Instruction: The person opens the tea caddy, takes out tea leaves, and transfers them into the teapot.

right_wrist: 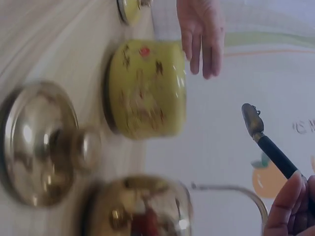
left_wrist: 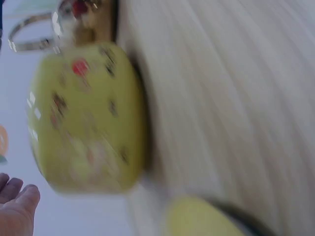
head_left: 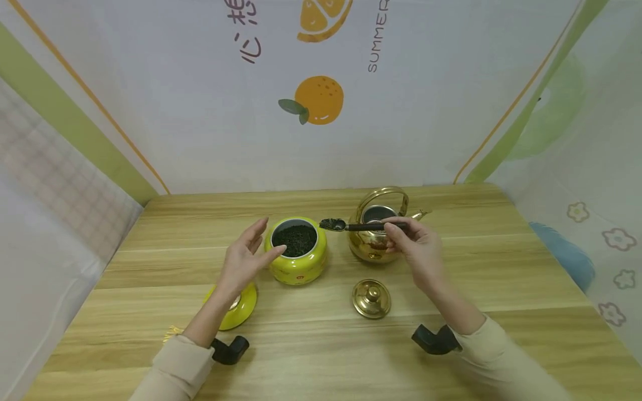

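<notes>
In the head view, my right hand [head_left: 423,253] pinches the dark handle of a tea scoop [head_left: 363,227]. The scoop lies level, its bowl holding dark leaves [head_left: 329,224] between a yellow jar [head_left: 298,272] and a gold kettle [head_left: 373,248]. Dark tea leaves [head_left: 301,236] fill much of the uncovered jar. My left hand [head_left: 243,262] is at the jar's left side with thumb and fingers spread, the thumb over the near rim; whether it touches the jar I cannot tell. The right wrist view shows those fingers straight, above the jar's mouth. The kettle's top is uncovered, its handle arched upright.
A gold kettle lid [head_left: 371,301] with a knob lies in front of the kettle. Partly behind my left forearm is the yellow jar lid [head_left: 243,309], with a yellow tassel [head_left: 173,333] near it. A printed cloth [head_left: 225,128] hangs behind the wooden table [head_left: 311,351].
</notes>
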Tool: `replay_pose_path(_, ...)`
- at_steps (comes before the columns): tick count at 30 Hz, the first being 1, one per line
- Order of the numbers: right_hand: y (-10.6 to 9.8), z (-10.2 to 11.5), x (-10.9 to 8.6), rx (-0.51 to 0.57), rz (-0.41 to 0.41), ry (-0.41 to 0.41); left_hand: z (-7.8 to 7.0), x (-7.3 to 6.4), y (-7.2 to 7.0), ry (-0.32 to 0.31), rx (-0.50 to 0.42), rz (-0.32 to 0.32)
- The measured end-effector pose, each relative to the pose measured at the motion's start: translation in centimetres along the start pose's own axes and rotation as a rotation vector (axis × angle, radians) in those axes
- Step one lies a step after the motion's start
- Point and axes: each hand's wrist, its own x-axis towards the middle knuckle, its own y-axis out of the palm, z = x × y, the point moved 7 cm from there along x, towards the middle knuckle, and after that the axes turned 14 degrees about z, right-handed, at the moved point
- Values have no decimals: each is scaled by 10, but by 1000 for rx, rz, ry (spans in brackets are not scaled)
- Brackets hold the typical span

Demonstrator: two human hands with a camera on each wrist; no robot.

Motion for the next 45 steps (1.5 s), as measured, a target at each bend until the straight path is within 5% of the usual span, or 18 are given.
replay_pose_path(4, -21, 12, -8, 17, -32, -61, -21, 4, 16, 67, -57, -1)
replay_pose_path(12, -59, 28, -25, -16, -94, -99, -48, 21, 66, 133, -133, 97)
replay_pose_path(18, -76, 27, -26, -46, -141, -95, -49, 37, 100, 161, -128, 107)
replay_pose_path(23, -81, 20, -21, -97, -149, -52, -41, 50, 120, 119, -126, 120)
replay_pose_path(31, -82, 9, -11, -117, -116, -36, -29, 70, 138, 49, -104, 91)
replay_pose_path(45, -82, 0, 2, -241, -102, 15, -33, 86, 145, 198, 131, -40)
